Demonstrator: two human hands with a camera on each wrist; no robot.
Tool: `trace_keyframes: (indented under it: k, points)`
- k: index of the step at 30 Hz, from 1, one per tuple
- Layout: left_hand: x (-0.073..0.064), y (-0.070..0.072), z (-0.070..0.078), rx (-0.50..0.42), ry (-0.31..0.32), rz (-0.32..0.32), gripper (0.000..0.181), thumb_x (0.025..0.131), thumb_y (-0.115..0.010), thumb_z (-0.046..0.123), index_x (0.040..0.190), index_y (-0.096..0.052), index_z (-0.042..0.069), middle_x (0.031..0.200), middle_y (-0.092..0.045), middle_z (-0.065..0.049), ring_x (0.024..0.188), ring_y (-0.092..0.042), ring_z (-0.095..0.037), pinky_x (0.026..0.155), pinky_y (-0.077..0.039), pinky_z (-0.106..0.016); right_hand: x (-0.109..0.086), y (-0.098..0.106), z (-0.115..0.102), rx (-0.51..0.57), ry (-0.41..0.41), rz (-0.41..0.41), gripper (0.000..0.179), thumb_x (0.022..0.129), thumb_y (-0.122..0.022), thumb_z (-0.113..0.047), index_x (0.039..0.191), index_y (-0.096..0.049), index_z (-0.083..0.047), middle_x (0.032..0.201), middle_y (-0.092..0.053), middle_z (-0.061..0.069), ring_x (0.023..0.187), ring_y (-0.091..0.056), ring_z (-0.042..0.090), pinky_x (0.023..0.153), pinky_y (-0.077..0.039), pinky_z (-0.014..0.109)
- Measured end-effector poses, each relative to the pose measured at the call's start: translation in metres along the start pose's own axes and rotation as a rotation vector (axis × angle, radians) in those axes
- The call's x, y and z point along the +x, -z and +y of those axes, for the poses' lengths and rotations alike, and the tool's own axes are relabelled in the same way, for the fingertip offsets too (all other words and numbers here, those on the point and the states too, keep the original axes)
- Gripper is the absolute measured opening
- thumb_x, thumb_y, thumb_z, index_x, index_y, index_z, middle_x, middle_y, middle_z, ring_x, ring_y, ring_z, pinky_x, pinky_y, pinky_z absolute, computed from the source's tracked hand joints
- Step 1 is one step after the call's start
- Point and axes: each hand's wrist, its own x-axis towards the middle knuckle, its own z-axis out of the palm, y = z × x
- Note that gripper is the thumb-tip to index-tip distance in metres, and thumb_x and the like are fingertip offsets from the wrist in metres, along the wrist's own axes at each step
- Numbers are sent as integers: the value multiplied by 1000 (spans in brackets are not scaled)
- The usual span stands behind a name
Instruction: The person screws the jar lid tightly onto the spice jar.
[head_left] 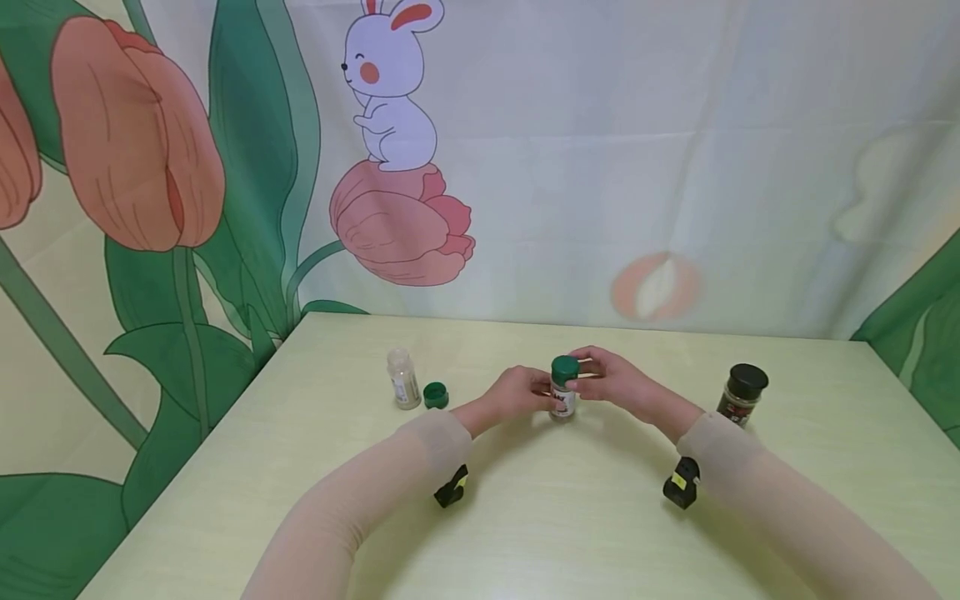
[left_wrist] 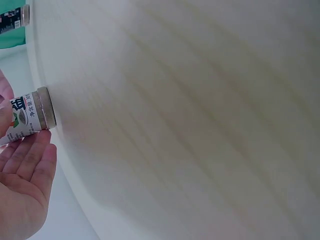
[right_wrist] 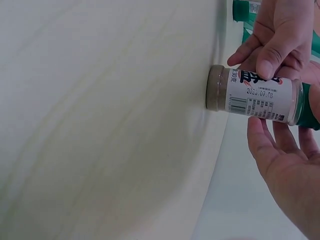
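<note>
A small spice jar (head_left: 563, 403) with a white label and a green cap (head_left: 565, 368) stands near the middle of the table. My left hand (head_left: 517, 392) grips the jar's body from the left, its thumb across the label in the right wrist view. From the right, my right hand (head_left: 621, 385) holds the jar at its green cap, thumb in front and fingers behind. The grey-brown contents (right_wrist: 216, 87) show through the jar's clear base, which is right at the table surface. Part of the cap is hidden by the right hand.
To the left, a clear jar (head_left: 404, 382) stands without a cap, beside a loose green cap (head_left: 436, 396). A larger black-capped jar (head_left: 744, 388) stands at the right, partly behind the right sleeve (head_left: 720, 442). A printed curtain (head_left: 555, 167) hangs behind the table (head_left: 555, 517).
</note>
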Motion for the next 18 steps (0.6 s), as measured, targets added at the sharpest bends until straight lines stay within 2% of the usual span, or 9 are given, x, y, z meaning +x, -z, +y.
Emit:
trace_keyframes:
  k: [4,9,13,18]
  points:
    - [0,0,0,-5,-2,-2,36,95,-74,21,125,-71,1,122,-76,-15,118,-71,-26,104,-53,-35,-1,-5,1,15,1,35,52,102,-62,-13,145,-39,5,146,-51,33,130,-59,36,110,-51,47]
    - [0,1,0,-10,-4,-3,37,95,-74,21,125,-70,0,121,-76,-15,117,-71,-26,104,-53,-35,-1,-8,1,14,-14,64,52,102,-64,-15,143,-38,6,149,-49,33,135,-56,41,110,-52,45]
    - [1,0,0,-6,7,-3,36,95,-74,21,124,-71,1,120,-76,-15,116,-71,-26,103,-53,-36,-2,-2,-4,-6,-15,-10,59,102,-62,-14,150,-33,4,153,-46,33,139,-53,43,111,-50,46]
    - [0,0,1,4,17,-4,36,95,-74,22,124,-71,1,121,-76,-15,117,-71,-26,105,-53,-37,-3,9,-10,-41,-27,-118,64,104,-59,-14,160,-29,-7,159,-39,30,144,-46,45,113,-48,50]
